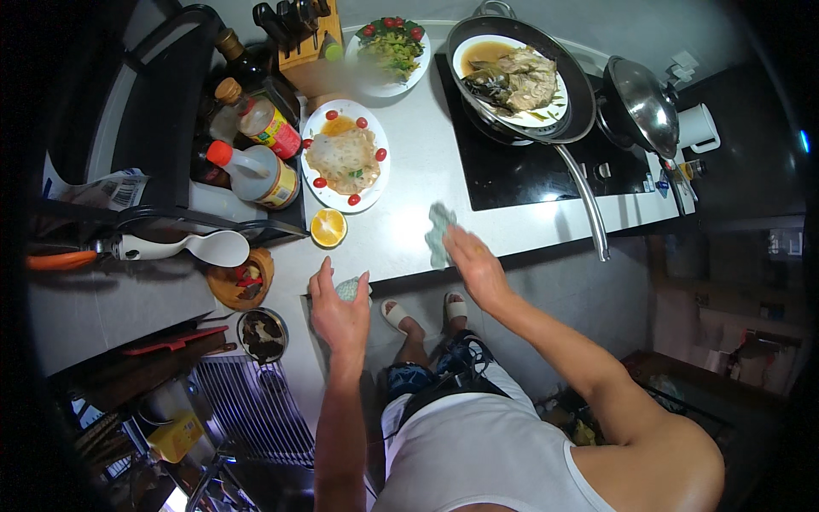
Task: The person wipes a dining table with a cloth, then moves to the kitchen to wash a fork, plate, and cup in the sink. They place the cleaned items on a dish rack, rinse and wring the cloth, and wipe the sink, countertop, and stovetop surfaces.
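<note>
My right hand point(477, 265) presses its fingers on a pale green cloth point(440, 237), which lies on the white countertop point(403, 246) near its front edge. Over the counter's corner, my left hand point(341, 310) has thumb and fingers spread around a second patterned green cloth point(349, 290); whether it grips this one I cannot tell. A cut orange half point(329, 228) sits just beyond the left hand. Behind it stands an oval plate of food ringed with cherry tomatoes point(345, 157). Farther back is a plate of greens with tomatoes point(391, 57).
A pan point(579, 96) with a plate of cooked fish point(512, 86) rests on the black cooktop point(505, 179), its handle point(585, 205) jutting past the counter edge. Lidded pot point(640, 105) at right. Bottles point(262, 176), spoon point(217, 248), wooden bowl point(240, 278) and sink rack point(249, 409) at left.
</note>
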Demonstrator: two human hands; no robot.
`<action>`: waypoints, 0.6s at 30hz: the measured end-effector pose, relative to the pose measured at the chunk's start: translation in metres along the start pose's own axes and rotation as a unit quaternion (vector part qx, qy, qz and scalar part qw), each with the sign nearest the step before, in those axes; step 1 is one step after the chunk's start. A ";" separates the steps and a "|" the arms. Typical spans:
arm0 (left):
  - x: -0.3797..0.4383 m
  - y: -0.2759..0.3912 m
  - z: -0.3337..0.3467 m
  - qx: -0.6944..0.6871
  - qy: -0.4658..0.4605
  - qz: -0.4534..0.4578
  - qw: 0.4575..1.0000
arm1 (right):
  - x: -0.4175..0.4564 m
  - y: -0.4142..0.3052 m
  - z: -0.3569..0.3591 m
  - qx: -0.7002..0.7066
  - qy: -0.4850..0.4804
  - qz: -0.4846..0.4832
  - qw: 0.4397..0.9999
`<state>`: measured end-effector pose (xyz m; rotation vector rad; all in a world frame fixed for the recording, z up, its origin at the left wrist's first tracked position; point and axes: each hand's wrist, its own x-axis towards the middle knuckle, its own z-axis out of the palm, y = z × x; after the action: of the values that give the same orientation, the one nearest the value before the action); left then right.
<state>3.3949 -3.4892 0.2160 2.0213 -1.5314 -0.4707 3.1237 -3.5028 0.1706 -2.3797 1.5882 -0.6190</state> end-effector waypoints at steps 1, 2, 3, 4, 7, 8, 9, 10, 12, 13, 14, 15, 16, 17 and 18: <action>-0.002 -0.002 -0.002 -0.002 0.000 0.003 1.000 | -0.013 -0.003 -0.008 0.033 -0.029 0.001 0.999; -0.004 -0.003 -0.003 -0.004 0.000 0.004 1.000 | -0.019 -0.003 -0.013 0.066 -0.059 0.002 0.996; -0.004 -0.002 -0.004 -0.014 0.005 0.009 1.000 | -0.013 0.002 -0.018 0.077 -0.020 0.014 0.997; -0.008 -0.003 -0.006 -0.021 0.005 0.011 1.000 | -0.001 0.009 -0.020 0.091 0.017 0.030 0.995; -0.015 0.003 -0.011 -0.044 -0.002 0.014 0.999 | 0.081 0.045 -0.023 0.089 0.141 0.050 0.985; -0.016 0.006 -0.009 -0.054 -0.006 0.016 0.998 | 0.113 0.056 -0.017 0.089 0.156 0.056 0.982; -0.017 0.006 -0.005 -0.072 -0.005 0.015 0.997 | 0.140 0.063 -0.007 0.088 0.170 0.064 0.979; -0.018 0.006 0.000 -0.090 -0.005 0.015 0.996 | 0.159 0.075 0.014 0.071 0.148 0.052 0.985; -0.019 0.007 0.004 -0.112 -0.008 -0.015 0.994 | 0.166 0.059 0.049 0.048 0.125 0.041 0.990; -0.018 0.006 0.004 -0.133 -0.015 -0.044 0.990 | 0.158 0.041 0.052 0.033 0.129 0.043 0.990; -0.018 0.004 0.005 -0.154 -0.022 -0.072 0.985 | 0.141 0.029 0.059 0.030 0.129 0.024 0.991; -0.017 0.006 0.006 -0.178 -0.029 -0.099 0.979 | 0.118 0.021 0.061 0.030 0.119 0.003 0.992; -0.015 0.006 0.002 -0.216 -0.049 -0.138 0.965 | 0.091 0.004 0.058 0.042 0.104 -0.008 0.994; -0.013 0.005 0.001 -0.235 -0.050 -0.155 0.958 | 0.065 -0.009 0.060 0.076 0.081 -0.024 0.993; -0.009 0.003 0.001 -0.256 -0.050 -0.172 0.950 | 0.042 -0.027 0.054 0.110 0.054 -0.027 0.992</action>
<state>3.3895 -3.4813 0.2159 1.8568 -0.9658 -1.0069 3.1844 -3.5332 0.1428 -2.2674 1.4161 -0.8974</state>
